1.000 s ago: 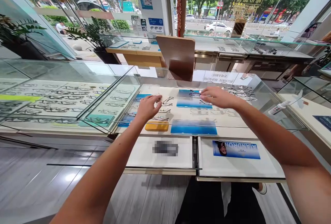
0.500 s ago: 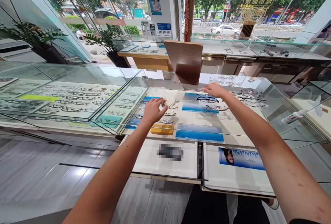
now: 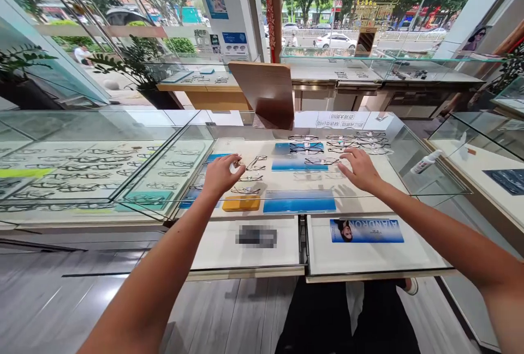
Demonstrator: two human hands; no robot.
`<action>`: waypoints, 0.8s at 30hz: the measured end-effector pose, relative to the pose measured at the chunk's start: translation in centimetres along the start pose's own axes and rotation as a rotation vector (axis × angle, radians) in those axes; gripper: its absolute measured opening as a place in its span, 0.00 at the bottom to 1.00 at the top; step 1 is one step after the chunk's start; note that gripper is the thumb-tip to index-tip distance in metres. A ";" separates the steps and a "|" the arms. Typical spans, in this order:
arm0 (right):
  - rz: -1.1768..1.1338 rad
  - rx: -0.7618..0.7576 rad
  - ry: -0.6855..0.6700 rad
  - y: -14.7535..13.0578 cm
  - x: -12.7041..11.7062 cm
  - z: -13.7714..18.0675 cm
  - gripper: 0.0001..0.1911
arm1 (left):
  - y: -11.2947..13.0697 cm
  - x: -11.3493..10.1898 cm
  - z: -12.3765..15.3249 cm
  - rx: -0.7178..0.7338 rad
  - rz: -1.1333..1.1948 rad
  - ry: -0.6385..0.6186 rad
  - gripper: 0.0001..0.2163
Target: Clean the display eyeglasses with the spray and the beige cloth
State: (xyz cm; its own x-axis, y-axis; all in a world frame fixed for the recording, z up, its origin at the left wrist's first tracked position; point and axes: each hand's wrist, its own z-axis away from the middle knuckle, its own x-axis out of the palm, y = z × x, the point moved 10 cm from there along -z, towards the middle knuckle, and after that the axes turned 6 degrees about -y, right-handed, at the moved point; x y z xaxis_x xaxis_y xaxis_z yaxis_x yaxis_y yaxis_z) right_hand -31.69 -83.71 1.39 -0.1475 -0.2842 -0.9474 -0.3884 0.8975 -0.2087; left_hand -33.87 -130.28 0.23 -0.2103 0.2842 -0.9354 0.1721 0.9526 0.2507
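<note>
Both hands are inside a glass-walled display surface (image 3: 368,204) holding eyeglasses; the step in hand is judged to be positioning of frames by their ends. The right hand (image 3: 361,169) has its fingers parted, thumb and forefinger just beside the outer end of a dark pair of eyeglasses (image 3: 321,162); contact cannot be confirmed. The left hand (image 3: 223,174) is curled, thumb towards fingertips; whether a frame is pinched there cannot be told. Further frames (image 3: 252,178) lie just right of it. Any next move calls for a light grip on the thin temples, with the forearms held off the front glass. Between the hands, an upper blue card (image 3: 282,165) lies partly under the eyeglasses; nearer the body are a lower blue card (image 3: 298,202) and a yellow case (image 3: 241,203). Two white trays sit below the hands: the right one bears a printed card (image 3: 367,231), the left a dark, pixelated item (image 3: 256,236). A white bottle (image 3: 426,162) lies right of the right hand. Beyond both hands stand a wooden chair back (image 3: 266,87), further display cases, potted plants and windows facing a street.
</note>
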 end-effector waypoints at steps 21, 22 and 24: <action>-0.014 0.237 0.283 8.0 -1.7 8.7 0.27 | 36.0 6.7 2.2 0.531 0.032 -0.208 0.10; -0.004 0.216 0.292 7.8 -1.8 8.8 0.27 | 37.6 7.5 2.0 0.540 0.036 -0.209 0.10; 0.023 0.191 0.291 7.5 -1.9 8.8 0.28 | 39.4 8.5 1.5 0.545 0.048 -0.208 0.10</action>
State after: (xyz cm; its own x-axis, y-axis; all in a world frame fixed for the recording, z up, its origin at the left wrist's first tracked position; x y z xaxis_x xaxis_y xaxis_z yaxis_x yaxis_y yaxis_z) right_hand -26.27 -73.48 -0.52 -0.4178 -0.3228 -0.8493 -0.2085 0.9439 -0.2562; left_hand -27.40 -90.47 1.74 -0.0059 0.2460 -0.9693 0.6584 0.7305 0.1814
